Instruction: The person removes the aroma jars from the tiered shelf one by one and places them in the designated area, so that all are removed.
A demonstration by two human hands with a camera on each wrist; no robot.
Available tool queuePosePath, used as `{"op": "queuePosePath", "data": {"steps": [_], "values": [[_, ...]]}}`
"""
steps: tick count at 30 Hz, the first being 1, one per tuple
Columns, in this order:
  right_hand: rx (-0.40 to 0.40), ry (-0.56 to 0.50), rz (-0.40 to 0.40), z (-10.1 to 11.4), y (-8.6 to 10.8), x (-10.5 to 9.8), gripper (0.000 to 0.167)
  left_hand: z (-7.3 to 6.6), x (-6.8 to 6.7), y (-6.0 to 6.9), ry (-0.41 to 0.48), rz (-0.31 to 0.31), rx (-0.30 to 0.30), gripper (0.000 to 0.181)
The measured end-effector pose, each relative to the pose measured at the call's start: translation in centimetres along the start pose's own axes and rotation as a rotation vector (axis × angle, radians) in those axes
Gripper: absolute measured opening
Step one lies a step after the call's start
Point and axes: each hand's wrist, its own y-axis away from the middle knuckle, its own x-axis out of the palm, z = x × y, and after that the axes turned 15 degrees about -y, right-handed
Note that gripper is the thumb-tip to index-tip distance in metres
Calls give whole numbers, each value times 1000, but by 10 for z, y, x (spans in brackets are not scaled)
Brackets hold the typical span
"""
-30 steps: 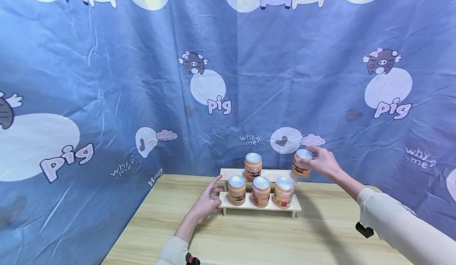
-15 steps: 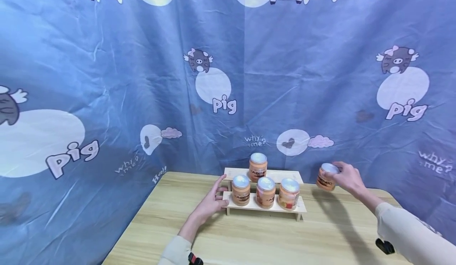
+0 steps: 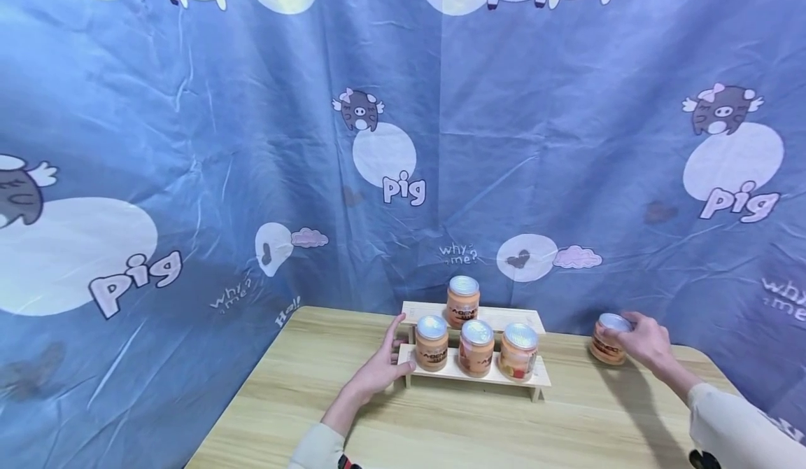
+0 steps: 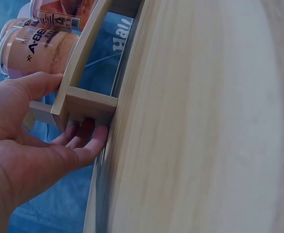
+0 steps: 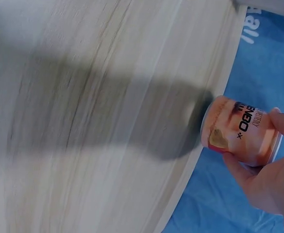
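Note:
At the right rear of the table, my right hand (image 3: 645, 343) grips an orange can (image 3: 607, 339) with a silver lid, fingers and thumb on its sides. The can (image 5: 241, 131) is upright, low over the tabletop by its shadow; I cannot tell whether its base touches. My left hand (image 3: 378, 367) holds the left end of a two-step wooden rack (image 3: 504, 318). In the left wrist view the thumb lies on the step's edge and the fingers curl at the rack's leg (image 4: 91, 102). Three similar cans (image 3: 476, 348) stand on the lower step, one can (image 3: 463, 302) on the upper.
The pale wooden table (image 3: 403, 427) extends in front of the rack and to both sides. A blue curtain (image 3: 478, 140) with pig prints hangs behind and at the sides, close to the table's back edge.
My right hand has carried the can from above the upper step's right end, rightward and down to the table's right rear. My left hand stays at the rack. The view has shifted slightly.

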Motion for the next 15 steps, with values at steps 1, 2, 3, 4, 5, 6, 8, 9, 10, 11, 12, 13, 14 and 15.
{"op": "queuePosePath", "data": {"steps": [1, 2, 3, 4, 5, 6, 8, 9, 10, 11, 12, 13, 14, 15], "values": [[8, 3, -6, -3, 0, -2, 78, 0, 1, 0, 4, -8, -2, 102], [19, 2, -11, -5, 0, -4, 79, 0, 3, -1, 13, -20, -3, 102], [30, 3, -16, -8, 0, -6, 79, 0, 5, -1, 19, -35, -5, 103], [37, 5, -24, -11, 1, -9, 80, 0, 7, -2, 33, -54, -6, 103], [43, 3, -34, -14, 1, -11, 79, 0, 10, -3, 43, -77, -10, 104], [50, 2, -43, -17, 1, -14, 79, 0, 12, -3, 57, -102, -11, 105], [54, 0, -61, -23, 1, -19, 77, 1, 16, -5, 94, -149, -17, 105], [50, 1, -70, -27, 2, -22, 76, 1, 18, -6, 120, -167, -18, 106], [50, 1, -78, -29, 2, -24, 76, 1, 19, -7, 147, -180, -12, 106], [49, 6, -84, -32, 3, -26, 74, 1, 20, -8, 173, -188, -8, 106], [48, 13, -88, -35, 3, -29, 74, 2, 21, -9, 194, -191, 0, 106], [47, 17, -87, -38, 4, -31, 74, 2, 21, -10, 214, -191, 5, 106], [52, 19, -84, -40, 5, -34, 74, 3, 22, -9, 233, -189, 14, 107], [60, 21, -82, -43, 8, -36, 74, 4, 23, -9, 250, -184, 21, 107]]}}
